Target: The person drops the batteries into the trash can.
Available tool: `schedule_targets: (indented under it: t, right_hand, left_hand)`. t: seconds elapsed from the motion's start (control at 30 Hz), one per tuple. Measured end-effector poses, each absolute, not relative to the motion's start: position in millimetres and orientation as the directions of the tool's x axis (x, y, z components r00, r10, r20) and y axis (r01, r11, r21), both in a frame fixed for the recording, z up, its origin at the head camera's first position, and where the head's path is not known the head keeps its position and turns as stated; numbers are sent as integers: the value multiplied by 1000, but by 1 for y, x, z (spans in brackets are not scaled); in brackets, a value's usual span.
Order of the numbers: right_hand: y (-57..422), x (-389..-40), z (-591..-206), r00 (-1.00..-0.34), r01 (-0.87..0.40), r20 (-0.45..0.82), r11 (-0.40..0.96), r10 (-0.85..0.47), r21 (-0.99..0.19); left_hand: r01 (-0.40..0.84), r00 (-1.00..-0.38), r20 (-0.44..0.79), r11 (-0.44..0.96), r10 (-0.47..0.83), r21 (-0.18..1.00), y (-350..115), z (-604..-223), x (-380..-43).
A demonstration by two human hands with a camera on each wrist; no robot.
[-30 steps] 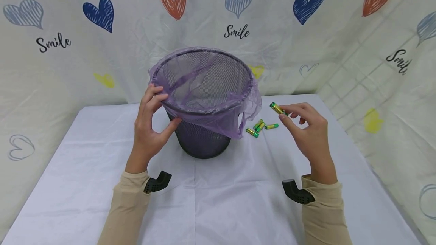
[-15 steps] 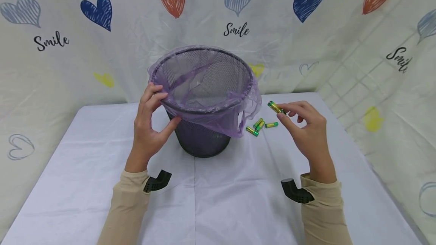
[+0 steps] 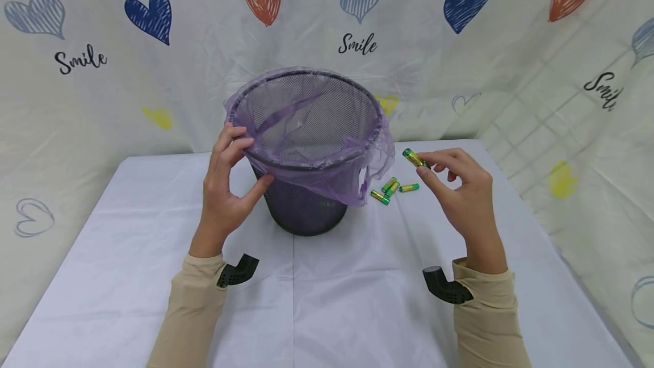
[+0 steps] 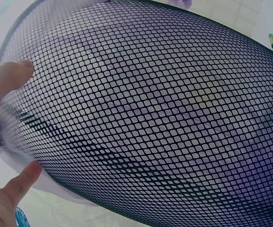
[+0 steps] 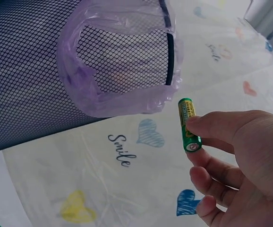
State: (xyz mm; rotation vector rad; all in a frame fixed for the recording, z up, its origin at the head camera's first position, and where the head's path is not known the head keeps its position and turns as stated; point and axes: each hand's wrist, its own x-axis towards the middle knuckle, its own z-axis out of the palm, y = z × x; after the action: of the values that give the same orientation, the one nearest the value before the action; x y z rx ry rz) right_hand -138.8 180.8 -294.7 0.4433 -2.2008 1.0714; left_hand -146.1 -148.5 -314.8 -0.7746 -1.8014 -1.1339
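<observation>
A black mesh wastebasket stands upright on the table, lined with a thin purple plastic bag folded over its rim. My left hand grips the near left of that rim, fingers over the edge and thumb against the outside. In the left wrist view the mesh wall fills most of the picture beside the fingers. Right of the basket, my right hand pinches a green and yellow battery between thumb and fingers, raised above the table. The right wrist view shows this battery apart from the bag's edge.
Several more green and yellow batteries lie on the white tablecloth, just right of the basket. Behind the table hangs a pale cloth backdrop printed with hearts and "Smile". Black curved pieces sit at both wrists.
My right hand has shifted very slightly left toward the wastebasket with the battery. My left hand keeps its grip on the rim, and the loose batteries stay put.
</observation>
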Motion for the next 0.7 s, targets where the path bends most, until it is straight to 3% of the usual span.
schedule_targets:
  t: [0.7]
  right_hand:
    - [173,-140,-282,-716,-577,697,587,-31,-567]
  left_hand:
    - [823,-452,890,413,63,389,-149,-315,-146]
